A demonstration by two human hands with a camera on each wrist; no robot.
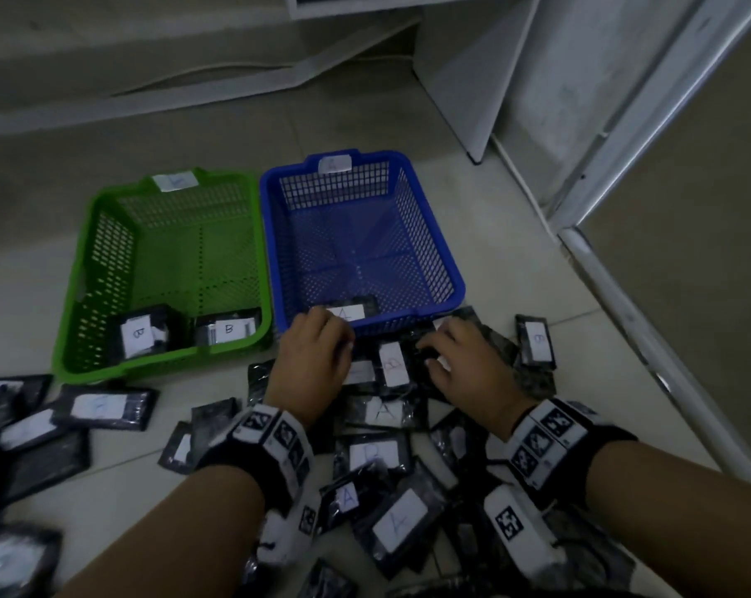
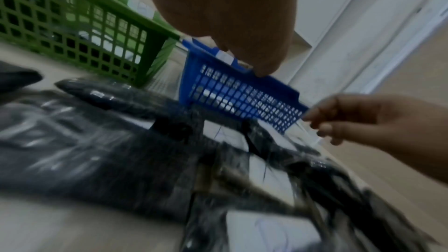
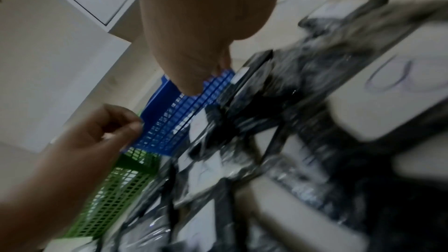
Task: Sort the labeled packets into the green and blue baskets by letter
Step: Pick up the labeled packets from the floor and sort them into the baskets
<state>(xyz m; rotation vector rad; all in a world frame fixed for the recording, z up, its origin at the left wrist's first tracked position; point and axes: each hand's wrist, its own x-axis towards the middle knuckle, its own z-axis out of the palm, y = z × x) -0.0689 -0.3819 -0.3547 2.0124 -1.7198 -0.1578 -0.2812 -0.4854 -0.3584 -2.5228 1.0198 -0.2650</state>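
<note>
Green basket (image 1: 106,269) at centre left holds two B packets (image 1: 184,332); blue basket (image 1: 429,235) beside it holds one A packet (image 1: 350,312). Left hand (image 1: 311,360) hovers curled, holding nothing, at mid-frame. Right hand (image 1: 460,364) rests curled on the floor pile (image 1: 391,446); whether it pinches anything I cannot tell.

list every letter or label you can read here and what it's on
"B": two packets in the green basket.
"A": packet in the blue basket.
"A": floor packets.
"B": floor packet, sideways.
Both basket tags and the other labels: too blurred.
</note>
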